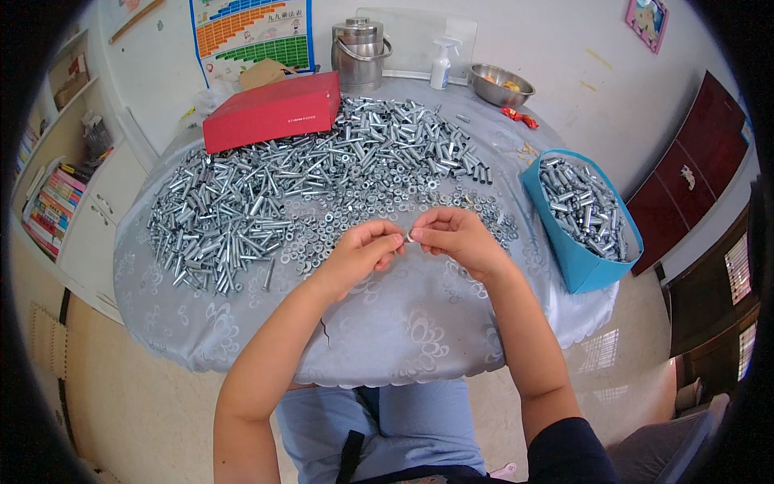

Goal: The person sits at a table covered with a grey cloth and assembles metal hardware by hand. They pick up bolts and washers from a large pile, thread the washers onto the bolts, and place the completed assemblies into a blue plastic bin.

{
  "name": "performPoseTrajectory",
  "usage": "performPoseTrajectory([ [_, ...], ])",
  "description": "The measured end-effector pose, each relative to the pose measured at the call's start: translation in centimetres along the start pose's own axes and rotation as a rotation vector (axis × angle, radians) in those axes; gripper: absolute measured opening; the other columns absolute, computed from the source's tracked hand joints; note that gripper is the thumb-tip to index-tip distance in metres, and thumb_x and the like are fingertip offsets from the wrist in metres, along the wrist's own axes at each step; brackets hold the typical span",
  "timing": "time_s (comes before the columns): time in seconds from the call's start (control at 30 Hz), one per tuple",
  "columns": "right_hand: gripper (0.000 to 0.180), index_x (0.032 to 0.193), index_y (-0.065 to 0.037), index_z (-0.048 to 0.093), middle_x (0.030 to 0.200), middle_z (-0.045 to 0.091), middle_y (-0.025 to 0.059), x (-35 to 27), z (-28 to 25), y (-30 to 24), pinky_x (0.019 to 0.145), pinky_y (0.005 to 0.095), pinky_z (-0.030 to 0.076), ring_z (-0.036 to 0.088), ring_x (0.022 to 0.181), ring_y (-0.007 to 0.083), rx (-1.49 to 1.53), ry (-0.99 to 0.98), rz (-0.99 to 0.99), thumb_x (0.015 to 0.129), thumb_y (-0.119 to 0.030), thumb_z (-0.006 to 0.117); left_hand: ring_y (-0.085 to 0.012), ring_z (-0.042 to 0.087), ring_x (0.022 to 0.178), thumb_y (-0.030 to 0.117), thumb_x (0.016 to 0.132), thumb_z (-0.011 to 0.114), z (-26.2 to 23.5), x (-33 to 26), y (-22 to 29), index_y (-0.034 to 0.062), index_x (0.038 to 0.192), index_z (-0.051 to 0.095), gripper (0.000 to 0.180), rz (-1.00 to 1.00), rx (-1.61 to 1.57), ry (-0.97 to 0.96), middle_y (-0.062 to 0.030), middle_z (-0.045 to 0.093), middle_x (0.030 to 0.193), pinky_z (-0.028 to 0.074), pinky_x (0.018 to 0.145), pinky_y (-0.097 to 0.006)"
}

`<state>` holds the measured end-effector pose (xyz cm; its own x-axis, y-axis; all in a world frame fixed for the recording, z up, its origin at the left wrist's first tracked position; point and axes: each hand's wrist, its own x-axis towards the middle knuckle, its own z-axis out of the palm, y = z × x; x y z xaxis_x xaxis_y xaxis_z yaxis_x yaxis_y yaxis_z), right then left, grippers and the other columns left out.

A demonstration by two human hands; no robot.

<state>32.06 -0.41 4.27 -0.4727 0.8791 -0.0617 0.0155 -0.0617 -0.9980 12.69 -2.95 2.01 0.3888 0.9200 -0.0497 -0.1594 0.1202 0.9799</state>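
Observation:
My left hand and my right hand meet over the near middle of the table, fingertips almost touching. Between thumb and forefinger of the right hand is a small silvery metal washer. The left thumb and forefinger are pinched together right beside it; what they hold is too small to make out. Just beyond the hands lie loose nuts and washers. A heap of metal bolts spreads to the left, and metal sleeves are piled farther back. One bolt lies apart near the left forearm.
A teal fabric bin full of metal fasteners stands at the table's right edge. A red box rests on the heap's far left. Behind are a steel pot, a spray bottle and a steel bowl.

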Motion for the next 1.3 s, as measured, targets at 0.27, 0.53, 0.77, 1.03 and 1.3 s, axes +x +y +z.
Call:
performPoseTrajectory([
  [0.27, 0.015, 0.087, -0.004, 0.060, 0.077, 0.060, 0.0012, 0.1, 1.0, 0.3, 0.059, 0.0203, 0.040, 0.052, 0.065, 0.0072, -0.040, 0.027, -0.025, 0.078, -0.014, 0.067, -0.0051, 0.037, 0.057, 0.012, 0.084, 0.046, -0.1, 0.0, 0.1, 0.0043, 0.094, 0.053, 0.015, -0.068, -0.126, -0.026, -0.0013, 0.051, 0.076, 0.033, 0.053, -0.020],
  [0.53, 0.019, 0.085, -0.006, 0.060, 0.076, 0.060, -0.0004, 0.3, 1.0, 0.7, 0.056, 0.0202, 0.037, 0.050, 0.066, 0.0064, 0.030, -0.075, 0.053, 0.075, -0.017, 0.071, -0.0050, 0.034, 0.052, 0.017, 0.081, 0.039, -0.4, 0.0, 0.0, 0.0054, 0.084, 0.054, 0.019, -0.017, 0.017, -0.032, -0.0010, 0.051, 0.068, 0.029, 0.049, -0.020],
  [0.77, 0.017, 0.084, -0.005, 0.059, 0.075, 0.057, 0.0001, 0.4, 1.5, 1.5, 0.057, 0.0215, 0.039, 0.051, 0.066, 0.0073, -0.101, 0.002, -0.127, 0.076, -0.015, 0.070, -0.0051, 0.035, 0.048, 0.021, 0.080, 0.037, -0.1, 0.1, -0.1, 0.0059, 0.074, 0.054, 0.024, 0.040, 0.139, 0.025, -0.0006, 0.051, 0.062, 0.026, 0.045, -0.020],
  [1.03, 0.015, 0.088, -0.002, 0.061, 0.080, 0.058, 0.0049, 0.0, 2.0, 0.9, 0.059, 0.0265, 0.042, 0.053, 0.068, 0.0130, -0.686, 0.093, -0.644, 0.077, -0.012, 0.066, -0.0050, 0.035, 0.048, 0.025, 0.082, 0.037, 0.3, -0.2, 0.3, 0.0058, 0.070, 0.054, 0.028, 0.088, 0.135, 0.079, -0.0004, 0.051, 0.059, 0.026, 0.044, -0.021],
  [1.3, 0.011, 0.086, -0.001, 0.061, 0.077, 0.058, 0.0025, 0.1, 2.1, 1.3, 0.061, 0.0226, 0.042, 0.053, 0.068, 0.0086, -0.340, 0.039, -0.388, 0.081, -0.010, 0.063, -0.0084, 0.046, 0.064, 0.027, 0.087, 0.040, -0.2, -0.4, 0.2, 0.0024, 0.078, 0.058, 0.032, 0.045, 0.164, 0.053, -0.0030, 0.056, 0.072, 0.035, 0.058, -0.023],
])
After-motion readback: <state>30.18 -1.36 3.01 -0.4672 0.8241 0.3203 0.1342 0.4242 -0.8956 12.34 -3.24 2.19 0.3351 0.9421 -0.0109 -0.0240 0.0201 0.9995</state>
